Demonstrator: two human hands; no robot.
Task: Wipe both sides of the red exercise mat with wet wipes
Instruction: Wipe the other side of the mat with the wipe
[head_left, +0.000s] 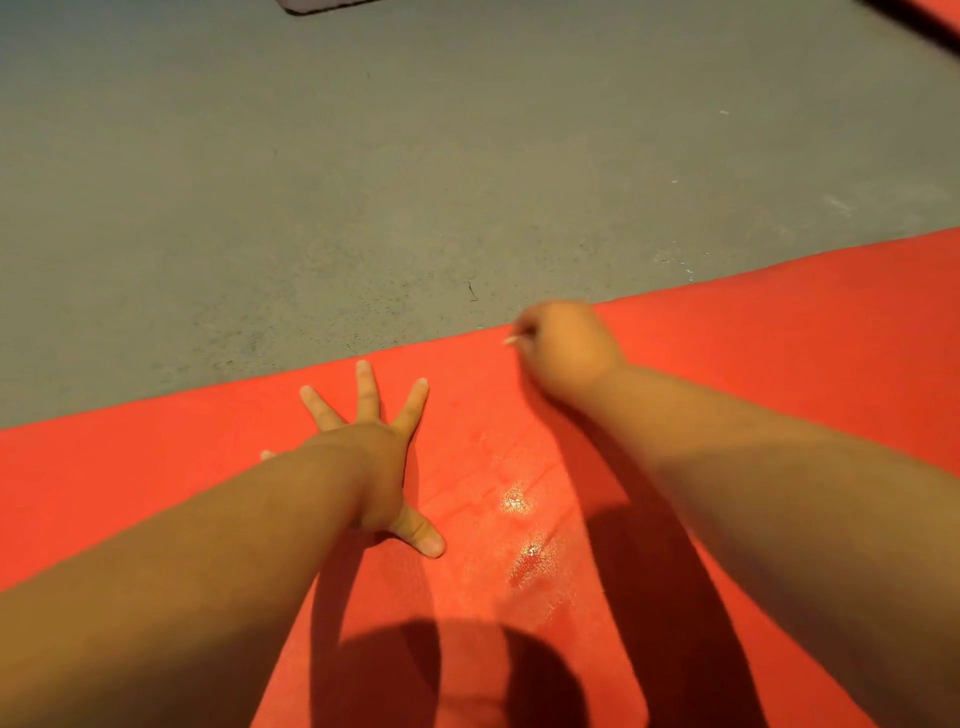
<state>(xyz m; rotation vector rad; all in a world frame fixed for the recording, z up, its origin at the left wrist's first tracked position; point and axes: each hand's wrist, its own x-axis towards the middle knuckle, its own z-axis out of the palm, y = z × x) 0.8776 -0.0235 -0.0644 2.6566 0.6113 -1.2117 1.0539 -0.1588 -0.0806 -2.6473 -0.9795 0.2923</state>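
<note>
— How was the right hand (566, 348) holding?
— Curled and blurred, with a white sliver of wet wipe (511, 340) poking out, at the far edge of the red mat (779, 322).
— And the left hand (374, 457)?
— Its fingers were spread and pressed flat on the mat beside wet streaks (519, 504). Grey floor (311, 182) lay beyond.

Single view, worn on the head, aimed forward and steeply down through a wide-angle lens. Set close above the mat (753, 374), seen as a red band slanting from lower left up to the right edge and filling the lower half of the frame. Past the mat's far edge, grey floor (311, 182) reaching to the top of the frame. Forearms entering from both bottom corners, left hand (371, 460) near the centre, right hand (566, 348) slightly farther out, blurred, at the mat's far edge.
</note>
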